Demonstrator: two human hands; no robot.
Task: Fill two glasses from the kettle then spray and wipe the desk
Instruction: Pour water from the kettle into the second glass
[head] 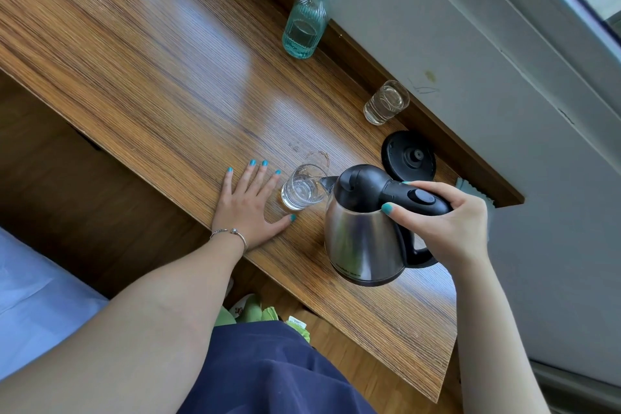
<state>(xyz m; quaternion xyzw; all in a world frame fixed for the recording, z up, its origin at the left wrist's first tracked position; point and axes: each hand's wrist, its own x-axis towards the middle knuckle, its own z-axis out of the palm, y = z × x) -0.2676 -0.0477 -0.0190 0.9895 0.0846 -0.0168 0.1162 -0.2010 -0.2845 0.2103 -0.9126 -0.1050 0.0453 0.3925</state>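
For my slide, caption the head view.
Right hand tilts steel kettle over near glass; left hand rests flat beside it.

Open desk [141,54] surface lies beyond and to the outer side of the left hand [250,203]. Between the hands stand the near glass [302,190], just beside the left fingertips, and the kettle [364,228] held by the right hand [447,222]. Beyond the right hand: kettle base [408,155], second glass [386,102], then spray bottle [307,23], all along the wall [470,44] edge.
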